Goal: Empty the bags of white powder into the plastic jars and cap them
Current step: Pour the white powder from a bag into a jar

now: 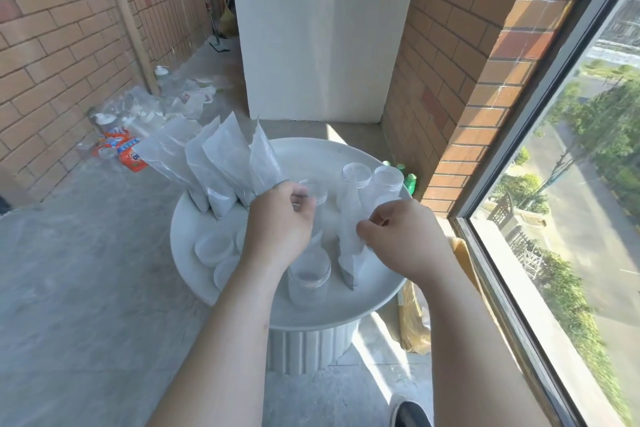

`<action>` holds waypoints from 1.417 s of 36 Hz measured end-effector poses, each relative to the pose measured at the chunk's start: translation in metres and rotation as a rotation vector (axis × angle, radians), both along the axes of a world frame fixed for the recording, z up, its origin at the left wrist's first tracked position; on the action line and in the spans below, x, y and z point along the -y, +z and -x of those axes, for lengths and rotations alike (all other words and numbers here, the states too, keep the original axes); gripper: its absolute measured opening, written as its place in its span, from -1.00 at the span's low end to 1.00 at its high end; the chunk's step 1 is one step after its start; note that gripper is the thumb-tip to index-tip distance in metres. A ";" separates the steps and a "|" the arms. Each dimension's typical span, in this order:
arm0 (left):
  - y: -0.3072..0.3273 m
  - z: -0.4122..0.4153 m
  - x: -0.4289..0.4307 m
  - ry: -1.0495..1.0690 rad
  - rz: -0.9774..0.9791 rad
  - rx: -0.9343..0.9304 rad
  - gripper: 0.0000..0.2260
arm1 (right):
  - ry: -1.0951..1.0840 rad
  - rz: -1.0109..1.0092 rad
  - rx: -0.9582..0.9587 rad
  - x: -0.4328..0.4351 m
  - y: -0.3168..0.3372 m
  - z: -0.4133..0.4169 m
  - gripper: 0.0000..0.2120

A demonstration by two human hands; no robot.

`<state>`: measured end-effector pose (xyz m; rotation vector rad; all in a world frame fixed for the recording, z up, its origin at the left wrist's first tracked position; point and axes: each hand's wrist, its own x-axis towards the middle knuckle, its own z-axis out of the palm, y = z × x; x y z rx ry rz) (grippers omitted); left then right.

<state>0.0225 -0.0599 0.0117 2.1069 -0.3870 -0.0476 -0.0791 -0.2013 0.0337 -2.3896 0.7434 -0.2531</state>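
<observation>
Brick walls and a bare concrete floor close in this balcony, with a round white table [377, 288] on a ribbed pedestal in the middle of my view.

From my end, the right hand [401, 236] has thumb and forefinger pinched on the right edge of one bag [348, 253] of white powder. That bag stands nearly upright on the table, its long axis vertical, bottom corner on the tabletop and top toward the back. The left hand [280, 222] sits just left of it with curled fingers. I cannot tell whether they hold anything.

What the next move turns on, as I read it: the near jar [308, 276] stands open just left of the bag's foot and under the left wrist, so the left hand is nearer to it. The bag would have to tip leftward over that mouth.

Another open jar [315, 189] shows just past the left knuckles, and two more jars [372, 178] stand side by side at the back right. A row of bags [214, 163] leans at the back left, and white lids [213, 248] lie at the front left.

None of the bags, jars or lids carries a label I can read. An orange and blue packet [130, 152] on the floor has printing too small to make out. Green bottles [410, 180] stand behind the table.
</observation>
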 end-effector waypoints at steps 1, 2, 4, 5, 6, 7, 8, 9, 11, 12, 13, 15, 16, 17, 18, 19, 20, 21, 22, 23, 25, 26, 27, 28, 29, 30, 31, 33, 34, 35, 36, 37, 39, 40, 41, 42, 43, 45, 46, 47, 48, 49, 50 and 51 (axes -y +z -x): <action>0.003 0.003 0.003 -0.010 0.069 -0.050 -0.91 | 0.039 -0.027 -0.017 0.001 0.001 0.002 -0.78; 0.006 0.006 0.005 -0.027 0.130 -0.112 -0.90 | 0.081 -0.056 -0.034 0.002 0.001 0.004 -0.81; 0.009 0.012 0.010 -0.068 0.221 -0.235 -0.88 | 0.161 -0.102 -0.071 0.005 0.000 0.006 -0.86; 0.010 0.015 0.013 -0.081 0.256 -0.273 -0.86 | 0.197 -0.121 -0.090 0.007 -0.001 0.007 -0.88; 0.010 0.017 0.015 -0.087 0.283 -0.298 -0.85 | 0.235 -0.135 -0.111 0.008 -0.002 0.008 -0.89; 0.011 0.018 0.017 -0.087 0.303 -0.313 -0.84 | 0.278 -0.142 -0.135 0.009 -0.002 0.007 -0.89; 0.011 0.020 0.019 -0.084 0.308 -0.324 -0.83 | 0.316 -0.147 -0.162 0.009 -0.002 0.008 -0.90; 0.012 0.021 0.021 -0.079 0.303 -0.329 -0.84 | 0.349 -0.152 -0.187 0.008 -0.001 0.008 -0.90; 0.010 0.021 0.022 -0.062 0.287 -0.325 -0.87 | 0.389 -0.173 -0.199 0.008 -0.001 0.009 -0.89; 0.010 0.021 0.022 -0.054 0.283 -0.321 -0.89 | 0.399 -0.196 -0.187 0.009 0.000 0.009 -0.86; 0.009 0.020 0.023 -0.050 0.283 -0.320 -0.90 | 0.401 -0.227 -0.169 0.010 0.000 0.009 -0.80; 0.008 0.018 0.024 -0.047 0.288 -0.318 -0.91 | 0.380 -0.295 -0.121 0.011 -0.001 0.008 -0.70; 0.007 0.017 0.024 -0.049 0.285 -0.315 -0.91 | 0.357 -0.323 -0.088 0.012 -0.002 0.007 -0.68; 0.007 0.017 0.024 -0.051 0.282 -0.314 -0.92 | 0.332 -0.341 -0.054 0.013 -0.003 0.006 -0.65; 0.006 0.016 0.025 -0.055 0.287 -0.319 -0.92 | 0.313 -0.344 -0.021 0.015 -0.004 0.005 -0.63; 0.005 0.015 0.026 -0.060 0.302 -0.332 -0.93 | 0.298 -0.338 0.006 0.016 -0.006 0.004 -0.63; 0.004 0.015 0.026 -0.066 0.318 -0.347 -0.93 | 0.281 -0.331 0.022 0.018 -0.008 0.002 -0.64; 0.004 0.014 0.027 -0.072 0.332 -0.360 -0.94 | 0.265 -0.323 0.032 0.019 -0.009 0.001 -0.66; 0.004 0.014 0.027 -0.077 0.343 -0.368 -0.94 | 0.256 -0.314 0.040 0.021 -0.010 0.000 -0.69; 0.004 0.014 0.027 -0.082 0.354 -0.377 -0.94 | 0.250 -0.302 0.044 0.022 -0.011 0.000 -0.71; 0.005 0.015 0.028 -0.091 0.384 -0.402 -0.96 | 0.247 -0.296 0.052 0.023 -0.011 -0.002 -0.75; 0.005 0.015 0.028 -0.095 0.393 -0.411 -0.97 | 0.250 -0.300 0.054 0.023 -0.012 -0.002 -0.76; 0.005 0.016 0.028 -0.097 0.396 -0.416 -0.97 | 0.251 -0.306 0.053 0.024 -0.012 -0.003 -0.77; 0.005 0.016 0.028 -0.096 0.396 -0.417 -0.97 | 0.252 -0.310 0.051 0.024 -0.013 -0.003 -0.78; 0.005 0.015 0.028 -0.094 0.396 -0.417 -0.96 | 0.252 -0.314 0.051 0.024 -0.013 -0.003 -0.78; 0.005 0.015 0.028 -0.094 0.398 -0.418 -0.95 | 0.251 -0.315 0.052 0.024 -0.014 -0.003 -0.78; 0.004 0.015 0.028 -0.095 0.401 -0.420 -0.95 | 0.248 -0.314 0.050 0.024 -0.014 -0.003 -0.78; 0.004 0.016 0.028 -0.100 0.406 -0.426 -0.94 | 0.240 -0.306 0.041 0.025 -0.014 -0.003 -0.78; 0.004 0.016 0.028 -0.100 0.407 -0.427 -0.94 | 0.237 -0.305 0.037 0.025 -0.014 -0.003 -0.78; 0.003 0.016 0.028 -0.099 0.406 -0.426 -0.94 | 0.235 -0.309 0.032 0.026 -0.014 -0.003 -0.78; 0.003 0.016 0.027 -0.098 0.402 -0.425 -0.95 | 0.235 -0.317 0.028 0.026 -0.014 -0.003 -0.78; 0.003 0.016 0.027 -0.098 0.398 -0.423 -0.96 | 0.237 -0.327 0.023 0.026 -0.014 -0.003 -0.79; 0.003 0.016 0.027 -0.097 0.394 -0.423 -0.98 | 0.240 -0.339 0.017 0.026 -0.014 -0.003 -0.81; 0.004 0.017 0.027 -0.098 0.393 -0.425 -0.96 | 0.240 -0.339 0.014 0.026 -0.013 -0.003 -0.83; 0.004 0.017 0.026 -0.102 0.391 -0.427 -0.93 | 0.239 -0.337 0.010 0.026 -0.013 -0.003 -0.84; 0.004 0.017 0.026 -0.105 0.388 -0.428 -0.91 | 0.238 -0.332 0.004 0.026 -0.012 -0.003 -0.86; 0.005 0.018 0.026 -0.107 0.384 -0.427 -0.89 | 0.238 -0.324 -0.001 0.025 -0.012 -0.004 -0.87; 0.005 0.018 0.026 -0.103 0.371 -0.426 -0.86 | 0.233 -0.305 -0.009 0.025 -0.011 -0.004 -0.87; 0.005 0.018 0.026 -0.100 0.362 -0.423 -0.85 | 0.229 -0.293 -0.012 0.025 -0.011 -0.005 -0.87; 0.005 0.018 0.027 -0.097 0.352 -0.418 -0.84 | 0.224 -0.277 -0.016 0.025 -0.011 -0.005 -0.87; 0.005 0.018 0.028 -0.094 0.341 -0.413 -0.83 | 0.218 -0.260 -0.021 0.025 -0.011 -0.005 -0.87; 0.005 0.019 0.029 -0.091 0.329 -0.405 -0.82 | 0.213 -0.247 -0.025 0.024 -0.012 -0.005 -0.86; 0.005 0.019 0.030 -0.089 0.314 -0.393 -0.80 | 0.208 -0.238 -0.028 0.024 -0.013 -0.005 -0.86; 0.005 0.019 0.031 -0.088 0.298 -0.378 -0.80 | 0.202 -0.227 -0.028 0.024 -0.014 -0.006 -0.84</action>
